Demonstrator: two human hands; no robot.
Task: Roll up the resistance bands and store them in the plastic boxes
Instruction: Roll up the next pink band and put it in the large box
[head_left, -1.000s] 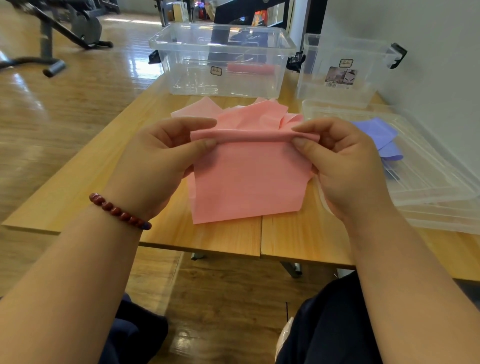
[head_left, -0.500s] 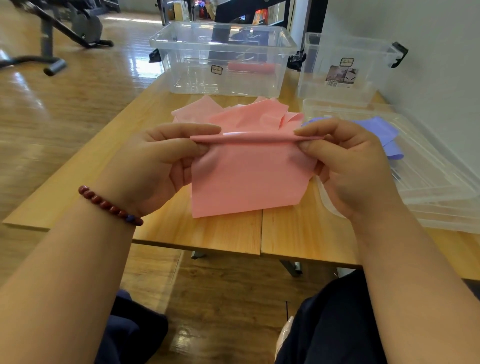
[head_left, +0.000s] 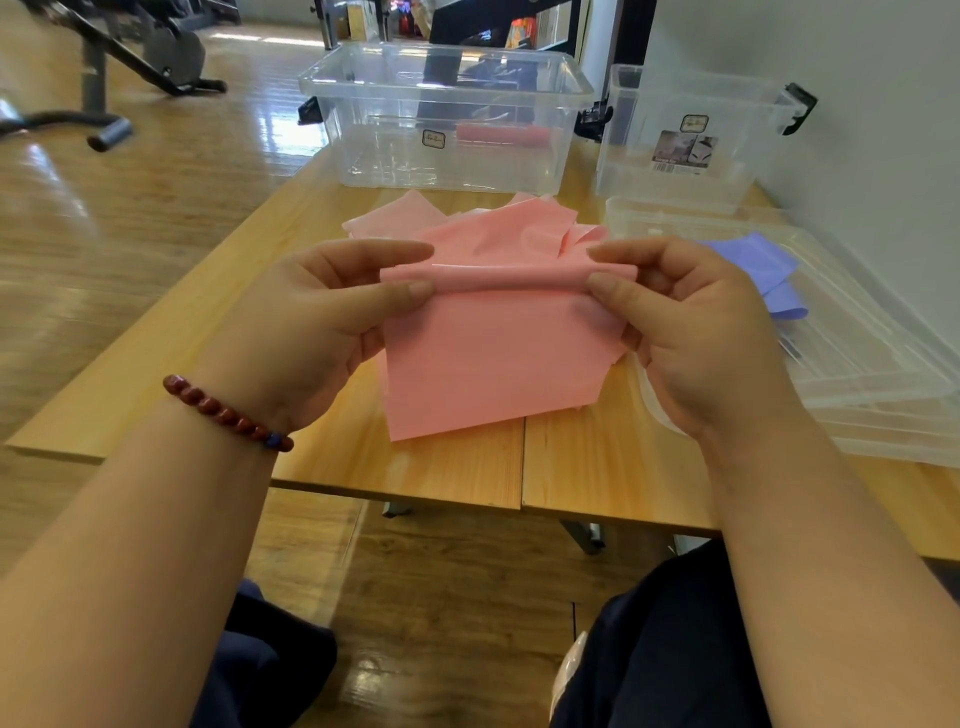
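A pink resistance band (head_left: 493, 358) hangs in front of me above the wooden table (head_left: 597, 467). Its top edge is curled into a thin roll. My left hand (head_left: 332, 322) pinches the roll's left end between thumb and fingers. My right hand (head_left: 685, 322) pinches the right end the same way. More of the pink band lies crumpled on the table behind. A large clear plastic box (head_left: 447, 119) stands at the back with a rolled pink band (head_left: 501, 134) inside. A smaller clear box (head_left: 680, 135) stands to its right.
Clear plastic lids (head_left: 857, 364) are stacked at the right, with a purple band (head_left: 763, 270) lying on them. A white wall runs along the right side. Gym equipment (head_left: 130, 57) stands on the wooden floor at the far left.
The roll has gained a little thickness between my fingers, and the flat hanging part of the band is slightly shorter. Both hands stay at about the same place.
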